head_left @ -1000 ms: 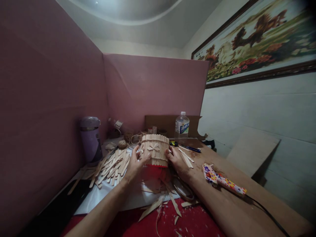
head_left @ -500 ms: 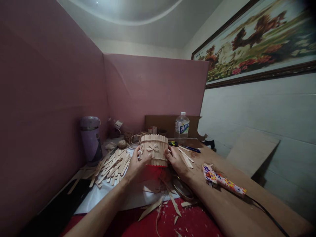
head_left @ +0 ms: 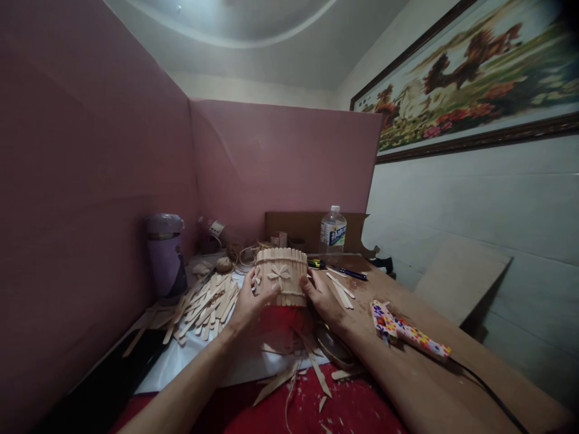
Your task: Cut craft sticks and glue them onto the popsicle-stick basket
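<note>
Between both hands is a round pot made of upright craft sticks [head_left: 289, 281], with twine bands near its top and bottom. A flower of pointed wooden petals [head_left: 278, 273] decorates its front, and part of another shows at the left side. My left hand [head_left: 254, 296] grips the pot's left side, its thumb across the lower front. On the right side my right hand [head_left: 320, 293] is closed on the wall, thumb toward the front. The pot is held up, close to upright, above red cloth and white paper. Its inside and the fingers behind it are hidden.
Loose craft sticks [head_left: 208, 307] are heaped at left, near a purple flask [head_left: 166, 256]. A flower-patterned glue gun [head_left: 409, 331] with a black cord lies at right. Behind stand a plastic bottle [head_left: 333, 232] and twine balls [head_left: 225, 264]. A tape roll [head_left: 333, 348] and cut sticks [head_left: 320, 372] lie in front.
The pot has tipped very slightly and shifted a little to the left in my hands. Both hands keep the same hold; everything else is where it was.
</note>
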The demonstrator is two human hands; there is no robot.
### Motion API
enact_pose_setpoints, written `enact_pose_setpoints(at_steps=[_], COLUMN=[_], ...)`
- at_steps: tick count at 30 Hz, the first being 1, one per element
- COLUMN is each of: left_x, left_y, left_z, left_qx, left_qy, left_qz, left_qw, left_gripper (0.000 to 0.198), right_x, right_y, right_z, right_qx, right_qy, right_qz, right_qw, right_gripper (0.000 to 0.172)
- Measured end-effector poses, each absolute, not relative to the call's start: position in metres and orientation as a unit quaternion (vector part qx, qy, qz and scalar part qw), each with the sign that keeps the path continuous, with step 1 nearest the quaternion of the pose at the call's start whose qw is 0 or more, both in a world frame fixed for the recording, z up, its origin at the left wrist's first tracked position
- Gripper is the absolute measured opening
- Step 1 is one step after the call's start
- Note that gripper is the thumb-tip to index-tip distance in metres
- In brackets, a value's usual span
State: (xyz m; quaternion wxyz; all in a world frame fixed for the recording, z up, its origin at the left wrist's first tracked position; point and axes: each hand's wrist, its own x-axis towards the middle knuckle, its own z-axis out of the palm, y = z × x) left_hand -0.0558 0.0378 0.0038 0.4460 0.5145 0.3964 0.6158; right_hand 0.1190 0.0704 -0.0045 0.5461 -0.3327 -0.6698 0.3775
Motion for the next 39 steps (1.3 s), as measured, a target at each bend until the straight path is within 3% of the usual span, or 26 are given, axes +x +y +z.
enact_pose_setpoints(at_steps=[21,27,30,39], left_x=[-0.051,-0.053,-0.054,-0.057], left_y=[0.033,0.036,0.037,0.029], left_z=[0.012,0.008,0.007,0.013], left_qx=[0.532,0.516,0.501,0.494], left_qy=[0.412,0.453,0.451,0.395], left_qz=[0.623,0.622,0.628,0.660], left_qw=[0.398,0.376,0.388,0.406], left_gripper=[0.081,0.088,0.092,0.060], right_x=[0.119,0.117,0.118,0.121], right_y=[0.070,0.067,0.064,0.058], right_z=[-0.006,-0.005,-0.001,0.007], right_qx=[-0.315,-0.262,-0.265,-0.268], right_qy=[-0.711,-0.705,-0.682,-0.617], right_qz=[0.347,0.397,0.417,0.460], right_qw=[0.525,0.526,0.539,0.580], right_gripper=[0.063,0.069,0.061,0.043])
